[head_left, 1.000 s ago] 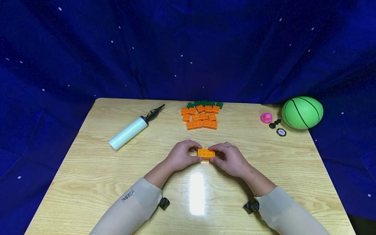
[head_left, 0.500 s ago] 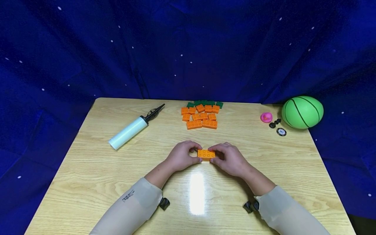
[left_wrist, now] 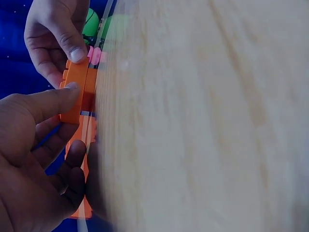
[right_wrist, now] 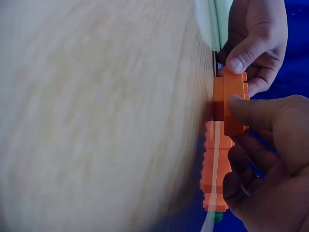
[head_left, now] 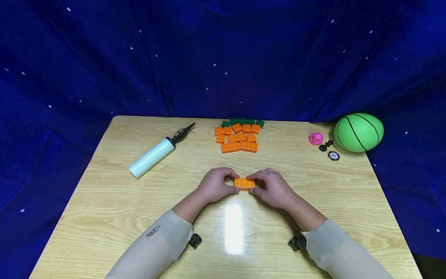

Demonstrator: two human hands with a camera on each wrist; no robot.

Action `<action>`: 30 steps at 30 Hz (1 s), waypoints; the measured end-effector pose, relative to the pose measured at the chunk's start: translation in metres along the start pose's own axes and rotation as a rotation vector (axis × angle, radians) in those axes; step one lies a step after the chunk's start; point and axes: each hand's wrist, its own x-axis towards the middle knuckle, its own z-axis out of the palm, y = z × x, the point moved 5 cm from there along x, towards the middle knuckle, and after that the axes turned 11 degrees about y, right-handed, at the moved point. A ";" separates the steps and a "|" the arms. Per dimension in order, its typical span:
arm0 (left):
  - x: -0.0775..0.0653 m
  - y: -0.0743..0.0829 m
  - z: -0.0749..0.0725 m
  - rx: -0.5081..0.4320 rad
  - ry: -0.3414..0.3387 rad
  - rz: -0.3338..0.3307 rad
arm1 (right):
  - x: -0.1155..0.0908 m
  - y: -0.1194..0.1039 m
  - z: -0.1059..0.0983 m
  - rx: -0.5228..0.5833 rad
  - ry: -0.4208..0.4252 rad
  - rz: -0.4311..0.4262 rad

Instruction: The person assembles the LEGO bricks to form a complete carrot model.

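Note:
Near the middle of the table, a long orange toy building brick with two rows of studs lies between both hands. My left hand pinches its left end between thumb and fingers. Its right end is pinched the same way by my right hand. Below the long brick, the right wrist view shows a shorter orange brick close over the tabletop. In the left wrist view the left thumb presses on the long brick's side face.
Behind the hands sit several orange bricks in rows, with green bricks at the back edge. A pale blue hand pump lies left. Right are a pink rubber duck, a black piece, a poker chip and a green ball.
The long brick has come down very slightly between the hands, and less shows beneath its front edge. Both hands keep their hold in nearly the same place.

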 end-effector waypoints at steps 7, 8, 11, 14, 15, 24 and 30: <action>0.000 -0.001 0.000 -0.008 -0.004 -0.019 | 0.001 0.001 0.001 0.010 -0.036 0.055; 0.001 -0.001 0.000 -0.007 -0.008 -0.020 | 0.002 0.001 0.002 0.010 -0.042 0.061; 0.002 -0.001 0.000 -0.009 -0.026 -0.024 | 0.002 0.003 0.002 0.016 -0.060 0.079; 0.003 -0.002 0.000 -0.010 -0.045 -0.034 | 0.004 0.005 0.001 0.025 -0.076 0.082; 0.004 -0.003 0.000 -0.012 -0.050 -0.036 | 0.004 0.006 0.001 0.030 -0.084 0.083; 0.005 -0.002 0.000 -0.033 -0.073 -0.037 | 0.008 0.011 0.000 0.094 -0.123 0.080; 0.006 -0.002 -0.001 -0.043 -0.071 -0.035 | 0.013 0.013 -0.002 0.126 -0.094 0.084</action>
